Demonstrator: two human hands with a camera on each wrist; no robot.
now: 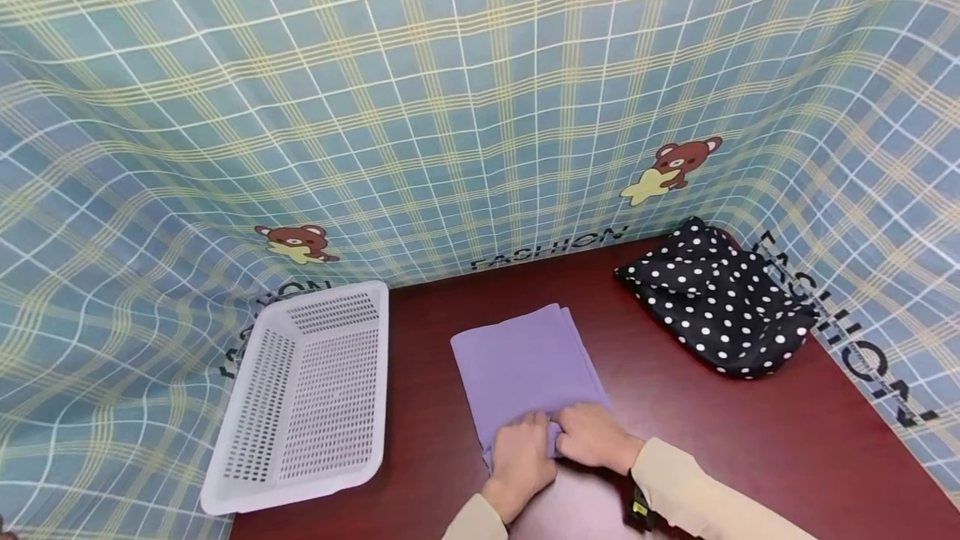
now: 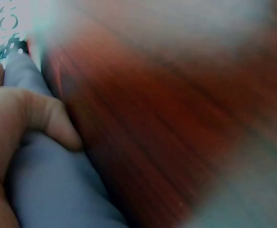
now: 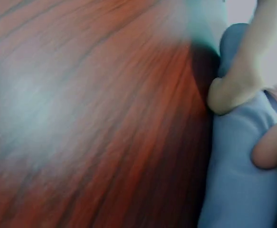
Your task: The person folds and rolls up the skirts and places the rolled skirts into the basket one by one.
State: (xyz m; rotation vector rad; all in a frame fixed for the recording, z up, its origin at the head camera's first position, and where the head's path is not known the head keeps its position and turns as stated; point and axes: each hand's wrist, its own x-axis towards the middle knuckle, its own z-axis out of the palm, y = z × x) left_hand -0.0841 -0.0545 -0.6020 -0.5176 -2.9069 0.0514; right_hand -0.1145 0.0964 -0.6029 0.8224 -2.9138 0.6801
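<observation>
A folded purple cloth [image 1: 525, 361] lies flat on the table, its near edge bunched into a thick roll. My left hand [image 1: 522, 450] grips that edge on its left part; in the left wrist view the thumb [image 2: 57, 121] curls over the roll, which looks grey-blue there. Close beside it, my right hand [image 1: 595, 433] holds the right part of the same edge. The right wrist view shows the right thumb [image 3: 233, 92] bent over the rolled cloth [image 3: 240, 190]. Most of the fingers are hidden behind the roll in both wrist views.
A white perforated plastic basket [image 1: 378, 407] stands at the left of the dark red table [image 1: 720, 423]. At the back right lies a crumpled black cloth with white dots [image 1: 720, 302]. A checked curtain [image 1: 465, 107] with printed bears encloses the table's back and sides.
</observation>
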